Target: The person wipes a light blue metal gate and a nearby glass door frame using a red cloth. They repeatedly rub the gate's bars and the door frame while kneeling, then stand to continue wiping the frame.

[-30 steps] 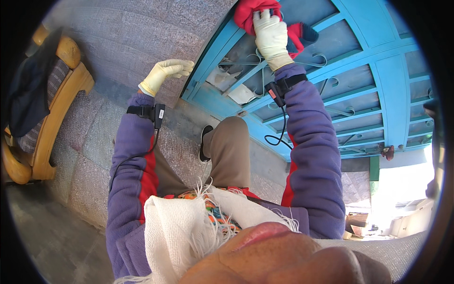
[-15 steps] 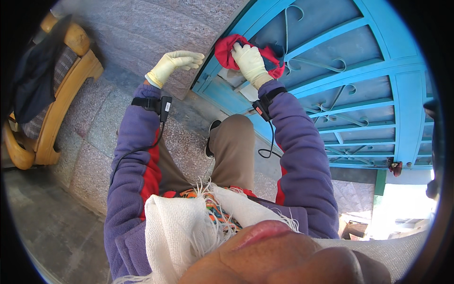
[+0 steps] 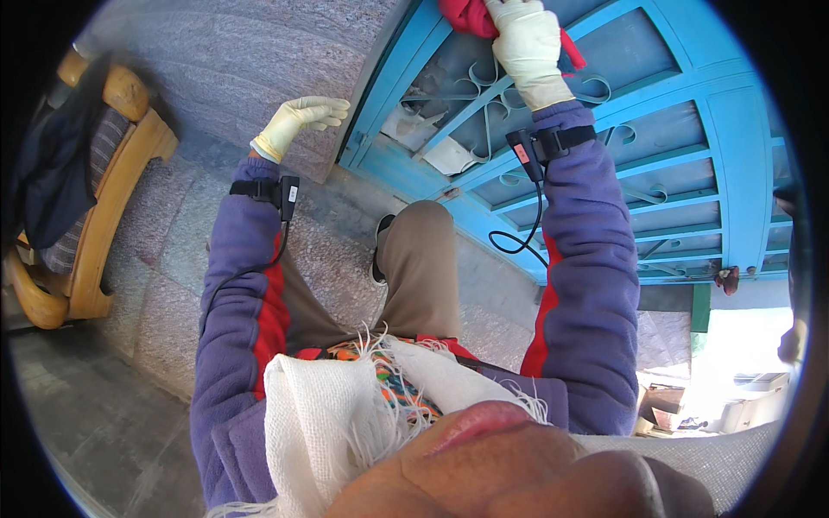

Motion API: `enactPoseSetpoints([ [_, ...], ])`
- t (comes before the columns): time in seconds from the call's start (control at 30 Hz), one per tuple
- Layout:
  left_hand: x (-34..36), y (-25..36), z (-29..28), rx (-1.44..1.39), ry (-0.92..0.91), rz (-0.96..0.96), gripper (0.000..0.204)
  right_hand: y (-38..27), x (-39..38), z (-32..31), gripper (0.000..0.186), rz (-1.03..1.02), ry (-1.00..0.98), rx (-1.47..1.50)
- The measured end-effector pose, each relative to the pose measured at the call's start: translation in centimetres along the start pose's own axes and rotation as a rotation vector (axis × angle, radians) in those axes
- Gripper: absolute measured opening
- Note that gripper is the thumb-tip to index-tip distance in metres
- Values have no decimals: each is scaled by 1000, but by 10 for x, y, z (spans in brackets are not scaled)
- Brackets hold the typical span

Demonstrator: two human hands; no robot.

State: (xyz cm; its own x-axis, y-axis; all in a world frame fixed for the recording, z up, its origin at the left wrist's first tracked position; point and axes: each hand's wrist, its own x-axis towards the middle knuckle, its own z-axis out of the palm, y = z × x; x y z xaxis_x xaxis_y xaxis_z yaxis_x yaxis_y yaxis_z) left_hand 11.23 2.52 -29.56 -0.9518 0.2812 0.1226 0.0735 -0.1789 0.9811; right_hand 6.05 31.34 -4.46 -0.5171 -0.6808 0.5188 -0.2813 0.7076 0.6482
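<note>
A red cloth (image 3: 471, 15) is bunched under my right hand (image 3: 527, 47), which wears a pale cream glove and presses it against the upper part of a blue door (image 3: 432, 177). Part of the cloth hangs out past the hand's right side, and its top is cut off by the picture's edge. The door has greyish panes (image 3: 604, 52) behind blue bars and curled metal scrollwork (image 3: 484, 82). In a matching glove, my left hand (image 3: 298, 125) hovers left of the door frame, its fingers stretched out and holding nothing.
A wooden-armed chair (image 3: 125, 198) with a striped seat and a dark cloth (image 3: 47, 164) draped over it stands at the left. Stone-patterned wall (image 3: 242, 52) adjoins the door. Boxes (image 3: 661, 406) lie in the bright area at the lower right.
My right hand has moved up and to the right with the red cloth, baring the lower panes. My left hand has shifted slightly left, its fingers still stretched out.
</note>
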Motion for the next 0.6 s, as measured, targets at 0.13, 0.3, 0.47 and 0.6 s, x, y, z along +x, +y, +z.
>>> enactPoseSetpoints([
  [0.13, 3, -2, 2, -21, -13, -7, 34, -11, -39, 34, 55, -35, -14, 80],
  [0.3, 4, 0, 3, -44, -31, -25, 29, -9, -98, 26, 60, 0, -102, 259],
  [0.47, 8, -2, 8, -50, -43, -43, 30, 1, -71, 17, 65, 24, 172, 293],
  [0.6, 9, -3, 11, 25, -44, -71, 36, -9, -32, 45, 64, 126, 154, 205],
])
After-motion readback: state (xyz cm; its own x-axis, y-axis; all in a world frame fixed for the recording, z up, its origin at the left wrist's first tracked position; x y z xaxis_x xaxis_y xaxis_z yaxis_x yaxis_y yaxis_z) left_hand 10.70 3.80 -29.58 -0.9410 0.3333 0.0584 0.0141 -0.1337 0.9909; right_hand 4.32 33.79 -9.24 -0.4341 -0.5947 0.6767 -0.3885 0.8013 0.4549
